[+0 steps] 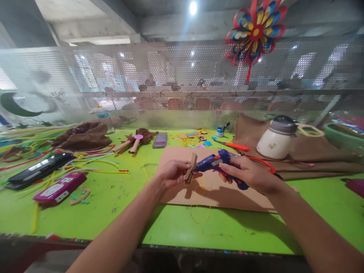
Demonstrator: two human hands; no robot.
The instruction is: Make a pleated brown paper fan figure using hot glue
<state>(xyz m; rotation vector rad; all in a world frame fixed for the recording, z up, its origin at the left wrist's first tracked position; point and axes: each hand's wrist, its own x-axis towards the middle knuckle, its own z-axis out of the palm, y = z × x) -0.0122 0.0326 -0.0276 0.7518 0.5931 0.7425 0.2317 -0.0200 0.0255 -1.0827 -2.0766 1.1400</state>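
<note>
Your left hand point(172, 173) pinches the brown strip point(192, 165), near upright at centre frame; your right hand point(251, 173) grips the blue glue gun point(213, 160), nozzle leftward at it.

desk point(113, 212): lime green | glue gun point(217, 163): dark blue, orange accents | scissor handles point(260, 163): red | jug point(274, 140): cream, charcoal lid | power strip point(61, 188) near left edge: magenta, pale face | hanging flower point(256, 33): red, blue, yellow petals
</note>
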